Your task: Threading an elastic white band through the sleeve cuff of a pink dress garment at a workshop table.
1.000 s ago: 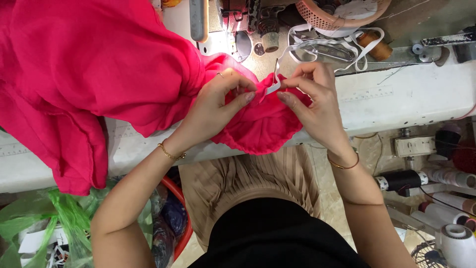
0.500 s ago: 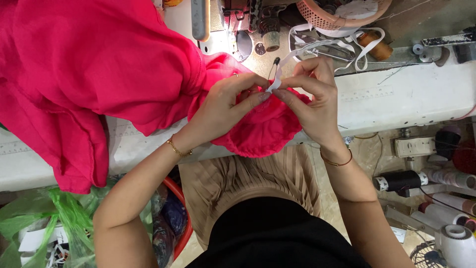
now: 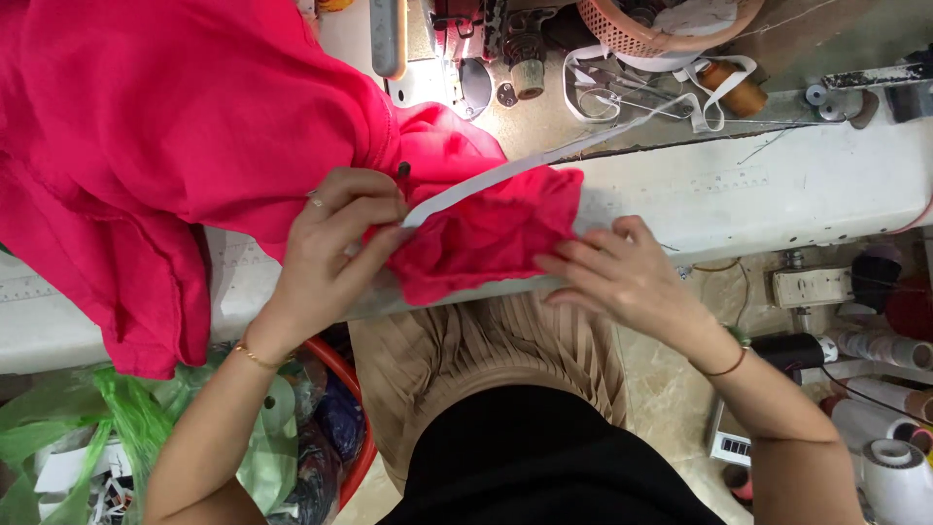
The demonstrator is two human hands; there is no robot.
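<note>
A big pink-red garment (image 3: pixel 175 126) lies heaped over the left of the white sewing table (image 3: pixel 777 185). My left hand (image 3: pixel 340 243) pinches the end of a white elastic band (image 3: pixel 505 173) against a bunched part of the fabric (image 3: pixel 486 233). The band runs up and right toward the machine area. My right hand (image 3: pixel 612 272) rests with spread fingers on the fabric's right edge, at the table's front edge, and grips nothing that I can see.
The sewing machine's foot and plate (image 3: pixel 466 58) stand at the top middle. A pink basket (image 3: pixel 661 24) and a brown thread spool (image 3: pixel 734 87) sit behind. Thread cones (image 3: pixel 875 408) stand on the floor at right, green plastic bags (image 3: pixel 107 428) at left.
Both hands have come apart and lowered. The left hand has drawn the white band out to the left. The right hand has let go and now lies flat on the fabric.
</note>
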